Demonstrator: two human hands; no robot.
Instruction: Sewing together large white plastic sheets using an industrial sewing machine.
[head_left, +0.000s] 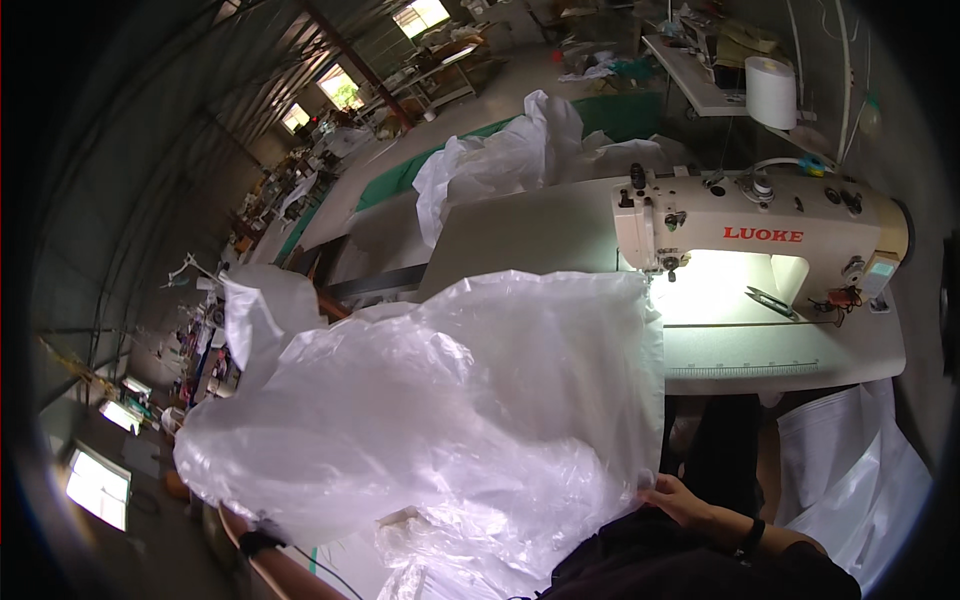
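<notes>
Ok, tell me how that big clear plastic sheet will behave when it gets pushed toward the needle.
The clear plastic sheet billows in loose folds, so it is probably floppy and light. Its glossy surface suggests it may slide on the sewing table. The right hand pinches only its edge.

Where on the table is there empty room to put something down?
Bare table lies between the sewing machine and the far heap of white fabric. A lit patch sits under the machine's arm, beside scissors. The clear plastic sheet crowds the near side.
</notes>
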